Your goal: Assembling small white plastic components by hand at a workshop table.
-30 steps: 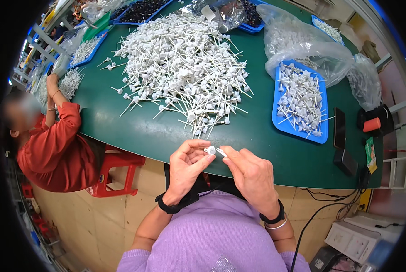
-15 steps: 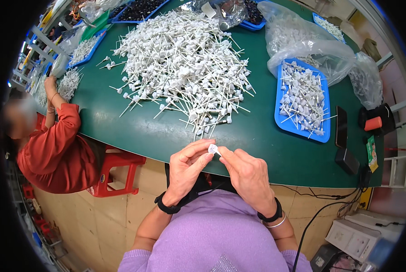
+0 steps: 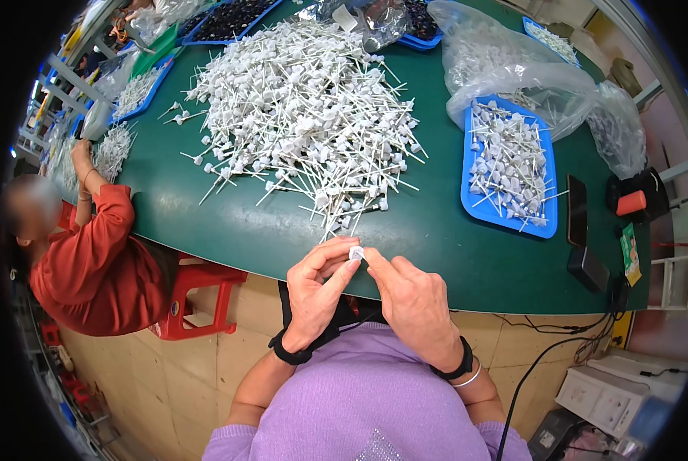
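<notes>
A small white cap-like piece [image 3: 356, 253] is pinched between the thumb and fingers of my left hand [image 3: 313, 286], just over the table's near edge. Against its right side press the closed fingertips of my right hand [image 3: 409, 300], and the exact grip there is partly hidden. Beyond both hands lies a big heap of white cap-headed pieces with thin stems [image 3: 298, 115], loose on the green table [image 3: 405, 246]. More such pieces fill a blue tray [image 3: 467, 196] on the right.
A clear plastic bag [image 3: 482, 61] of white pieces lies behind the tray. At right are a dark phone-like slab [image 3: 577, 211], a black box [image 3: 588, 270] and cables [image 3: 548, 326]. On the left a co-worker in a red top [image 3: 90, 269] sits on a red stool [image 3: 206, 296].
My right fingertips have moved slightly left, closer against the white piece, which has turned a little in my left fingers. The whole view has shifted slightly.
</notes>
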The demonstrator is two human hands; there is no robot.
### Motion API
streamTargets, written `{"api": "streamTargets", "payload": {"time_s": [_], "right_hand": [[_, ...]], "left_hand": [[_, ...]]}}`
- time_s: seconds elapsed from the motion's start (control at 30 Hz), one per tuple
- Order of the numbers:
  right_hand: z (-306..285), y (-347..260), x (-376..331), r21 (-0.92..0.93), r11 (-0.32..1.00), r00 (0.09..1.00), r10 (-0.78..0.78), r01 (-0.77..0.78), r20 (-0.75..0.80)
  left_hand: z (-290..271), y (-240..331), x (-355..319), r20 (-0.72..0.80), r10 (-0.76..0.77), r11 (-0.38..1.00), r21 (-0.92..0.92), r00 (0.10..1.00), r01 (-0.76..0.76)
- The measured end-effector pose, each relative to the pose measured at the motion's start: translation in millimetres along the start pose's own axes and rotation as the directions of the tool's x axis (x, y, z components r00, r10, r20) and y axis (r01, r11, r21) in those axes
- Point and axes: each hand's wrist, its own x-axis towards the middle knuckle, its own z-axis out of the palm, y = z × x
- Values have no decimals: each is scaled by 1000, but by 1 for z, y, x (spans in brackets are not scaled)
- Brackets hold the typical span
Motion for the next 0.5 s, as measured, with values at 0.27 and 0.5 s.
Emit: {"api": "streamTargets", "payload": {"time_s": [0.27,0.5], "right_hand": [[-5,0,5,74,997,1000,-18,18,-11],[-3,0,6,63,998,999,-26,28,-29]], "left_hand": [[-4,1,4,37,-32,995,-91,999,35],[-4,3,3,18,-32,995,-94,999,34]]}}
